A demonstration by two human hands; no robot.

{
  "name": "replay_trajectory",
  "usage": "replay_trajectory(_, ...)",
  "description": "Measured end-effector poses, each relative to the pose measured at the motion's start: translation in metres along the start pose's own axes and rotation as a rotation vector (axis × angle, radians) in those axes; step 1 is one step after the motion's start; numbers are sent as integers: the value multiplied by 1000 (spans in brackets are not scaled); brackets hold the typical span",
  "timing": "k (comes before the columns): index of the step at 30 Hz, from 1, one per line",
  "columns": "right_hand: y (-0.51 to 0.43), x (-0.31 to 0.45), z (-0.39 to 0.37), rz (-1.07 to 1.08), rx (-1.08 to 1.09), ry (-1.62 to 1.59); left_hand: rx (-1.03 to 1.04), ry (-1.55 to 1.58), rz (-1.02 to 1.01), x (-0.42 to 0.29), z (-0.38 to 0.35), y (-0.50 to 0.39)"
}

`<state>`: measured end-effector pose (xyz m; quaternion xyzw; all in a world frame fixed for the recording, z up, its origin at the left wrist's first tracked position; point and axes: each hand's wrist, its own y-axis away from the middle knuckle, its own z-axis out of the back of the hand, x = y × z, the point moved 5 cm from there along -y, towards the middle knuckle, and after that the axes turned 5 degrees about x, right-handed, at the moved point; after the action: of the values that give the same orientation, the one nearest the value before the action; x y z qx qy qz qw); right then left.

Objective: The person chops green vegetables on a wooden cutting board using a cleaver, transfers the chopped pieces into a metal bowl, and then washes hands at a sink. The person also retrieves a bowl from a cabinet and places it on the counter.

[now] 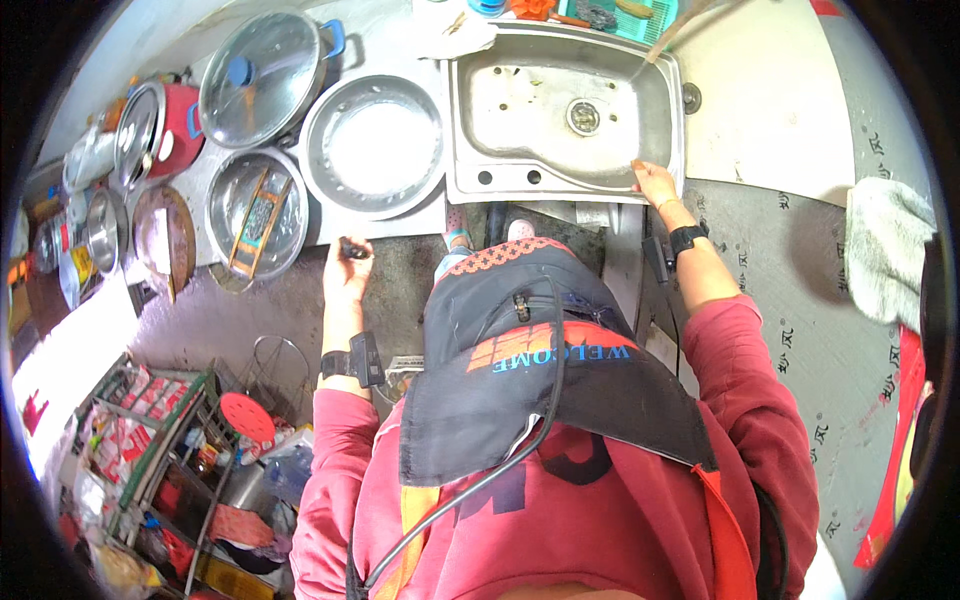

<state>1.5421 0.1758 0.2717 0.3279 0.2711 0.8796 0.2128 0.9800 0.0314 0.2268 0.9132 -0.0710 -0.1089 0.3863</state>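
Note:
My left hand [349, 271] is held palm up near the counter's front edge, its fingers curled around a small dark object [354, 250] that I cannot identify. To the right, my right hand [655, 183] is at the front right corner of a stainless steel sink [525, 112], fingertips over its inner edge. Whether those fingers pinch anything is too small to tell. Inside the sink are a drain strainer [583, 117] and a few small scraps. A wide metal basin [371, 208], bright with glare, stands left of the sink. Beside it, a wood-framed grater [259, 223] lies across a metal bowl [220, 196].
A glass-lidded pan [262, 67], a red pot [180, 131] and a round chopping board [178, 217] with a knife [163, 244] crowd the left counter. A cloth [459, 39] and green basket [651, 24] sit behind the sink. A cluttered rack [161, 442] stands lower left.

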Motion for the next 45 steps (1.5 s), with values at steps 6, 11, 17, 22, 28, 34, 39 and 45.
replay_trajectory(6,11,-21,-32,103,174,134,-110,442,-268,-31,75,100)
replay_trajectory(11,18,-20,-44,386,291,161,-166,467,-530,-36,122,174)
replay_trajectory(17,7,-53,-48,110,439,361,-244,564,-768,-52,172,230)
replay_trajectory(22,17,-44,-73,15,423,145,-310,651,-817,-92,223,243)
replay_trajectory(28,77,40,-165,-11,467,236,-364,665,-740,-212,287,210)
replay_trajectory(34,150,128,-251,74,535,113,-724,327,-693,-367,277,172)
replay_trajectory(39,188,173,-282,147,497,171,-904,-56,-733,-472,234,172)
replay_trajectory(45,200,161,-281,99,422,115,-557,-65,-1099,-525,233,170)
